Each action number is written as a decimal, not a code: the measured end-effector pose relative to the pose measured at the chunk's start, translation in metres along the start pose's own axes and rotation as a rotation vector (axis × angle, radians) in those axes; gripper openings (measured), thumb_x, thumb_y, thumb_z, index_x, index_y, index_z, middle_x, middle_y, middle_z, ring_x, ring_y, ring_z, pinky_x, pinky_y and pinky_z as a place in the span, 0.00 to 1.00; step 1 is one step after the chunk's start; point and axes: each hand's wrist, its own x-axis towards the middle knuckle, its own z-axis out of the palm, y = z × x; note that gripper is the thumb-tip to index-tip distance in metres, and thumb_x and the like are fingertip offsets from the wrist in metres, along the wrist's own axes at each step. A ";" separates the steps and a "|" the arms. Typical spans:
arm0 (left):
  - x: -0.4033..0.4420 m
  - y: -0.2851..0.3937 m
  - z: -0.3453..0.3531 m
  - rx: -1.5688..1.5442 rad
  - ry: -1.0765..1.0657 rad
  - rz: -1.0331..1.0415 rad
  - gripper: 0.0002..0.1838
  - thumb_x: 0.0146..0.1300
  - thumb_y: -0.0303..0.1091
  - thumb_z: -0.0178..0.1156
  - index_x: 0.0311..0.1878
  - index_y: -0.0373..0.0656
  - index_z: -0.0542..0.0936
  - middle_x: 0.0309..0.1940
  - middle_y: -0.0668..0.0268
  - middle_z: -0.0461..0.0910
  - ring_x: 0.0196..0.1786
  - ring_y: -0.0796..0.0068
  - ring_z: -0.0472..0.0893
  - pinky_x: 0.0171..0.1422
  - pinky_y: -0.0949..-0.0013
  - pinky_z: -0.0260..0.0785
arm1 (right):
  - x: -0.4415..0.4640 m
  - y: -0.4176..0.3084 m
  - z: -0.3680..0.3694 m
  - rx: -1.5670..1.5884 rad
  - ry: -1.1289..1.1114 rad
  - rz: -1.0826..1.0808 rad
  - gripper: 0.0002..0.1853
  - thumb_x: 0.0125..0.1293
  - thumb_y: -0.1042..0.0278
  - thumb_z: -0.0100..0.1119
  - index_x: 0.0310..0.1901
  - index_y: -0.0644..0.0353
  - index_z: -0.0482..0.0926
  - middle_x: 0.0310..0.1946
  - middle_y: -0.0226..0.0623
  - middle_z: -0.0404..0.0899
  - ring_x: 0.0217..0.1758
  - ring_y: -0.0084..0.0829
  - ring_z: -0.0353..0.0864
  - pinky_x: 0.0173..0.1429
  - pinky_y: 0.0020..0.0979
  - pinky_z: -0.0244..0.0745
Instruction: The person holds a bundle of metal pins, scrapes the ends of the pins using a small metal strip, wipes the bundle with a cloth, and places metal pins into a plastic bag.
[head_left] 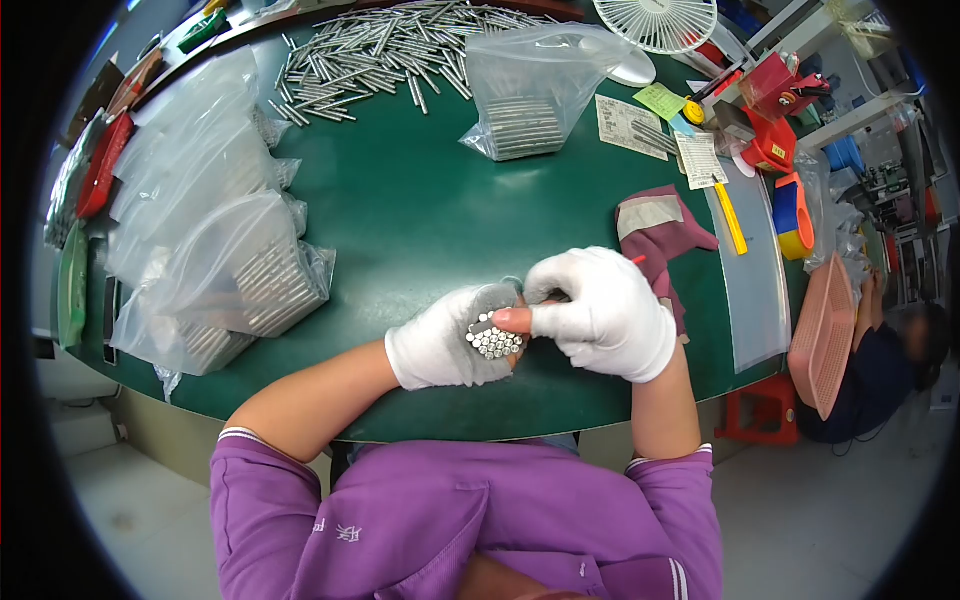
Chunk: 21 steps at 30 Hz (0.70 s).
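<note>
My left hand (450,338), in a white glove with bare fingertips, is wrapped round a bundle of thin metal rods (495,341), whose round ends face me. Close against it on the right is my gloved right hand (595,312), its thumb tip at the upper edge of the bundle. The right fingers are curled together, and what they pinch is too small to make out. A short red tip shows above that hand. Beyond both hands, a clear bag of rods (525,125) lies on the green table (400,210).
Loose rods (385,50) are heaped at the back. Bagged rods (270,285) fill the left side. A maroon cloth (665,235), paper slips (635,125), a yellow cutter (731,218) and a pink basket (823,335) are at the right. Another person (875,375) sits far right.
</note>
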 end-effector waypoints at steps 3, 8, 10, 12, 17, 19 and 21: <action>-0.003 -0.011 0.001 -0.200 -0.018 -0.015 0.17 0.51 0.20 0.65 0.45 0.43 0.74 0.39 0.69 0.77 0.42 0.81 0.77 0.46 0.74 0.73 | -0.014 0.009 -0.018 -0.007 -0.042 0.068 0.23 0.42 0.76 0.63 0.44 0.42 0.85 0.25 0.31 0.75 0.27 0.36 0.77 0.29 0.35 0.71; 0.002 0.000 0.002 0.046 0.021 0.017 0.16 0.52 0.19 0.64 0.44 0.43 0.74 0.38 0.70 0.77 0.40 0.81 0.77 0.44 0.76 0.73 | 0.003 -0.006 0.003 -0.026 0.015 -0.014 0.22 0.46 0.76 0.63 0.45 0.42 0.84 0.27 0.30 0.75 0.28 0.36 0.76 0.30 0.35 0.70; -0.001 -0.002 0.001 -0.068 -0.002 -0.008 0.16 0.51 0.19 0.64 0.44 0.43 0.74 0.37 0.70 0.77 0.41 0.80 0.78 0.45 0.75 0.74 | -0.002 0.004 -0.001 -0.002 0.009 -0.008 0.26 0.42 0.77 0.61 0.47 0.43 0.84 0.27 0.30 0.75 0.27 0.35 0.75 0.29 0.34 0.69; -0.001 -0.007 0.000 -0.179 -0.015 -0.024 0.16 0.51 0.18 0.63 0.43 0.42 0.74 0.36 0.70 0.77 0.41 0.78 0.79 0.46 0.75 0.74 | -0.018 0.016 -0.014 0.009 0.032 0.037 0.30 0.36 0.79 0.58 0.47 0.45 0.84 0.27 0.31 0.75 0.25 0.34 0.75 0.28 0.31 0.68; -0.002 -0.014 0.005 -0.253 0.026 0.058 0.17 0.50 0.17 0.64 0.43 0.42 0.74 0.38 0.69 0.77 0.40 0.80 0.77 0.45 0.75 0.73 | -0.021 0.014 -0.021 0.063 0.032 0.072 0.29 0.36 0.81 0.57 0.44 0.46 0.86 0.27 0.32 0.75 0.25 0.33 0.75 0.29 0.29 0.69; -0.002 -0.008 0.002 -0.219 -0.001 0.046 0.17 0.51 0.17 0.64 0.43 0.42 0.74 0.38 0.69 0.77 0.40 0.80 0.77 0.45 0.75 0.73 | -0.016 0.008 -0.015 0.110 0.014 0.070 0.29 0.37 0.82 0.56 0.44 0.46 0.86 0.27 0.33 0.75 0.25 0.32 0.75 0.29 0.29 0.69; -0.003 -0.007 0.000 -0.187 -0.024 0.030 0.17 0.51 0.17 0.64 0.43 0.42 0.74 0.37 0.69 0.76 0.40 0.80 0.76 0.45 0.75 0.73 | -0.012 0.003 -0.008 0.060 -0.009 0.062 0.27 0.41 0.79 0.62 0.46 0.42 0.85 0.28 0.31 0.76 0.29 0.36 0.77 0.31 0.33 0.71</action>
